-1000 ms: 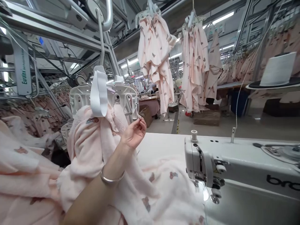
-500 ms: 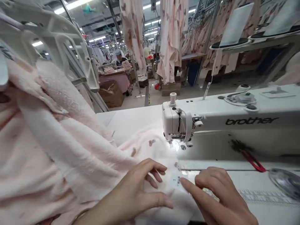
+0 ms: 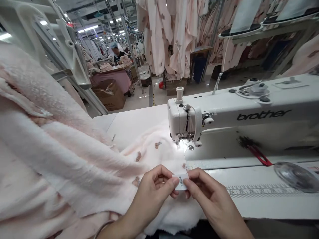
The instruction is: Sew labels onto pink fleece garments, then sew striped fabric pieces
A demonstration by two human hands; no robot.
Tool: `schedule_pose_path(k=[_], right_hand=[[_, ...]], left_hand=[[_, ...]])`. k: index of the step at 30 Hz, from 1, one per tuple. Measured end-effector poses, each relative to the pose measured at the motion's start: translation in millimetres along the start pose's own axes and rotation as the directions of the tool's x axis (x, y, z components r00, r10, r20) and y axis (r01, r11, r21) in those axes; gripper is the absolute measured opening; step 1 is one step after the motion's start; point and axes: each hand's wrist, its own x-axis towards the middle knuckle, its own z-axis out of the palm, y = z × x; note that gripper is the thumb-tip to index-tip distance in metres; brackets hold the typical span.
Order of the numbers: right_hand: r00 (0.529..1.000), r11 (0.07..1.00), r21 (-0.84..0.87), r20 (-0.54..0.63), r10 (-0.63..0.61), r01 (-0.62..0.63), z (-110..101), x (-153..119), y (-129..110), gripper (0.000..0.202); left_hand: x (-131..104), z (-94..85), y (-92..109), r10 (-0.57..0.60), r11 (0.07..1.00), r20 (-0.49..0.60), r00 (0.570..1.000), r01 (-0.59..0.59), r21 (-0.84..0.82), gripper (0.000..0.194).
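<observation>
Between my two hands is a small white label (image 3: 181, 182) with dark print. My left hand (image 3: 156, 189) pinches its left end between thumb and fingers. At the right end, my right hand (image 3: 208, 191) grips it the same way. Beneath both hands spreads pale pink fleece fabric (image 3: 99, 166) with small brown printed figures. The far edge of that fabric reaches under the lit needle area of a white sewing machine (image 3: 185, 121); the exact contact at the needle is hard to make out.
Red-handled thread snips (image 3: 261, 156) lie beside the machine bed, near a clear round dish (image 3: 295, 176). A printed ruler strip (image 3: 256, 190) runs along the table's front. Thread cones (image 3: 245, 16) stand behind, pink garments (image 3: 171, 39) hang beyond, and a person (image 3: 117, 53) sits at a farther table.
Both hands have come together and now hold the label up between them; before, the left hand was open and the right forefinger touched the label on the fabric. The camera view has shifted slightly.
</observation>
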Motion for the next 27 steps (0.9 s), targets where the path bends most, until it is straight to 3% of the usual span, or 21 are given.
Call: schedule_pose_path(k=[8, 10, 12, 14, 16, 18, 19, 23, 27], right_hand=[[0.998, 0.999, 0.020, -0.034, 0.048, -0.047, 1, -1, -3, 0.029], [1.000, 0.998, -0.055, -0.019, 0.022, -0.024, -2, -3, 5, 0.027], [0.994, 0.970, -0.227, -0.047, -0.102, 0.089, -4, -5, 18, 0.020], [0.946, 0.831, -0.499, -0.061, -0.319, 0.247, -6, -8, 33, 0.018], [0.875, 0.599, -0.730, -0.005, -0.484, 0.328, -6, -10, 48, 0.026], [0.847, 0.428, -0.842, 0.060, -0.528, 0.327, -4, -11, 59, 0.027], [0.848, 0.390, -0.865, 0.075, -0.525, 0.317, -4, -12, 63, 0.026], [0.848, 0.396, -0.861, 0.072, -0.526, 0.319, -5, -7, 63, 0.021], [0.854, 0.487, -0.820, 0.005, -0.521, 0.302, -5, 10, 56, 0.020]], left_hand=[[4, -3.1, -1, 0.016, 0.987, 0.032, 0.999, -0.021, 0.162, 0.021], [3, -6.7, 3, 0.009, 0.974, 0.034, 0.999, -0.016, 0.228, 0.021], [4, -11.2, 13, 0.067, 0.930, -0.018, 0.998, -0.056, 0.364, 0.018], [8, -14.3, 24, 0.185, 0.839, -0.079, 0.980, -0.116, 0.531, 0.015], [20, -13.5, 30, 0.260, 0.756, -0.087, 0.962, -0.147, 0.638, 0.014], [38, -8.6, 28, 0.251, 0.721, -0.062, 0.966, -0.144, 0.678, 0.014], [49, -5.4, 24, 0.231, 0.716, -0.056, 0.971, -0.131, 0.686, 0.014], [90, 3.4, -2, 0.177, 0.722, -0.080, 0.981, -0.074, 0.688, 0.012], [105, 1.8, -16, 0.143, 0.765, -0.091, 0.985, -0.052, 0.642, 0.013]])
